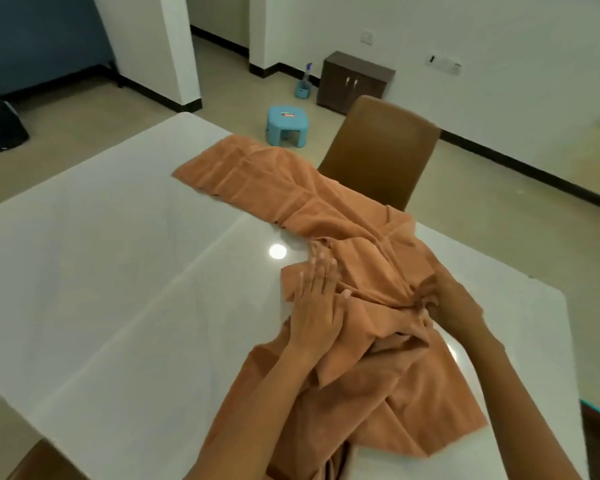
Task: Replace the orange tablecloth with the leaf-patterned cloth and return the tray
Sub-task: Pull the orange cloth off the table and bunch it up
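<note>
My left hand (pixel 317 299) presses flat, anchoring the orange cloth (pixel 326 199) mid-table (pixel 118 271); my right hand (pixel 454 303) bunches it (gathering for removal).

Two bare arms come up from the bottom of the frame toward the middle. The left hand (pixel 317 299) lies flat, palm down, a little right of the middle of the frame. Its fingers are straight and close together, pointing up the frame, and the thumb sticks out to the right. The right hand (pixel 456 301) is further right. Its fingers are curled in, bunching and holding soft orange cloth (pixel 378 271).
</note>
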A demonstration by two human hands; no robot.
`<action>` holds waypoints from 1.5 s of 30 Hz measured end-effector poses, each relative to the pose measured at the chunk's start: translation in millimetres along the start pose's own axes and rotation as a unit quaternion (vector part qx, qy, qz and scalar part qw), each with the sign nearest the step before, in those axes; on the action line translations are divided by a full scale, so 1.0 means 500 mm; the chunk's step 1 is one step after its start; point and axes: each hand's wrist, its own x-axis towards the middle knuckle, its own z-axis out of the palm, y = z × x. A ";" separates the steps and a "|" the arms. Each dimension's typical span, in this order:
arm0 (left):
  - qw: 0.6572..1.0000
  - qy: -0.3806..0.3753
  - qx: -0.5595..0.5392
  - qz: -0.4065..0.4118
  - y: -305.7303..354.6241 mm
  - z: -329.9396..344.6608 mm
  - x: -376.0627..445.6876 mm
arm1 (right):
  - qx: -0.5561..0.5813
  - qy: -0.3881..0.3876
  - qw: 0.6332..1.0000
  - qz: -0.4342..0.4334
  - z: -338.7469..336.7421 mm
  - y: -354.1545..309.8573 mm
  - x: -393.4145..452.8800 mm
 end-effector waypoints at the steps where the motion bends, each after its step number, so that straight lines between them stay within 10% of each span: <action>1: 1.000 -0.002 0.006 0.013 0.012 0.010 -0.003 | 0.005 0.014 1.000 -0.011 0.012 0.003 -0.008; 14: 0.991 -0.100 0.063 0.057 0.065 0.105 0.018 | 0.252 -0.019 0.966 -0.058 0.233 -0.008 -0.074; 22: 0.991 -0.104 0.075 0.029 0.024 0.175 -0.004 | 0.209 0.223 0.952 0.020 0.145 0.024 0.005; 36: 0.997 -0.070 0.032 0.006 0.011 0.202 0.006 | -0.015 -0.102 0.993 -0.054 0.197 -0.164 0.501; 45: 0.999 -0.018 0.020 0.038 0.003 0.194 0.000 | 0.191 0.091 0.975 -0.070 0.054 -0.092 0.276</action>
